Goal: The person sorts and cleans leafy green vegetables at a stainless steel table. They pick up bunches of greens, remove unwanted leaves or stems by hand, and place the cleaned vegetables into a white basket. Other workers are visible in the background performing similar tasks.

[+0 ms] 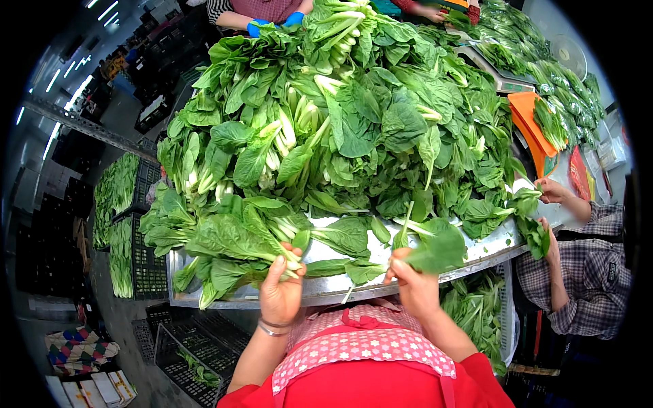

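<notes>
My left hand (280,292), with a metal bangle at its wrist, is closed around the pale stem end of a bunch of leafy greens (228,238). The bunch's broad leaves point left over the table. To the right, my right hand (416,289) pinches a single green leaf (439,248), apart from the bunch. Both hands are at the front edge of a metal table (486,256). Beyond them rises a tall heap of leafy greens (354,122) with pale stems. Several loose leaves (343,234) lie between my hands and the heap.
A person in a checked shirt (585,272) handles greens at the right; a person with blue gloves (294,18) stands behind the heap. Crates (148,262) of greens stand at the left. An orange tray (527,122) and a scale (513,86) are at the right.
</notes>
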Available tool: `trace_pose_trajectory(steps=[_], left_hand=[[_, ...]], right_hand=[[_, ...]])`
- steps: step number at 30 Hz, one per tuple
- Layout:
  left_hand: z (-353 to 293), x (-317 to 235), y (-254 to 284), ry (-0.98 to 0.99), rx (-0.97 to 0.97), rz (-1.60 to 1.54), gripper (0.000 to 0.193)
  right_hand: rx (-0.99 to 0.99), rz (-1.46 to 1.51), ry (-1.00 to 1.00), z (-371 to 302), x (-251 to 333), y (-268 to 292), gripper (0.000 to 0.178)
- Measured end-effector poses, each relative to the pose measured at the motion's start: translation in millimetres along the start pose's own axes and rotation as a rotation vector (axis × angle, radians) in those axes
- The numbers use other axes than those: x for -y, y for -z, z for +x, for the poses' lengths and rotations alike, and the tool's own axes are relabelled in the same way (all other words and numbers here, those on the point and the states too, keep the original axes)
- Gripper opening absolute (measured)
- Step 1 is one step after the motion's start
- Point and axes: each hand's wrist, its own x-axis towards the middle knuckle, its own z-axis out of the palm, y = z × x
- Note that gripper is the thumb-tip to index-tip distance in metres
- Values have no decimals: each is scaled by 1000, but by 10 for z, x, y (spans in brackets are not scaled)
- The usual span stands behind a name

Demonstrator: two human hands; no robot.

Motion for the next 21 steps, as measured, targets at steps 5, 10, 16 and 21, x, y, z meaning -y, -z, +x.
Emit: trace_pose_trajectory(steps=[5,10,16,21], left_hand=[[-32,176,261,-4,135,735,36],[89,548,442,353,335,146,45],[418,547,769,-454,1070,1972,42],[394,551,820,32,780,1340,38]], right_hand=[[-15,-1392,225,231,5,300,46],[421,-983,56,103,61,-253,42],[378,-1008,327,259,-666,53,38],[369,-1167,457,268,-582,-20,25]])
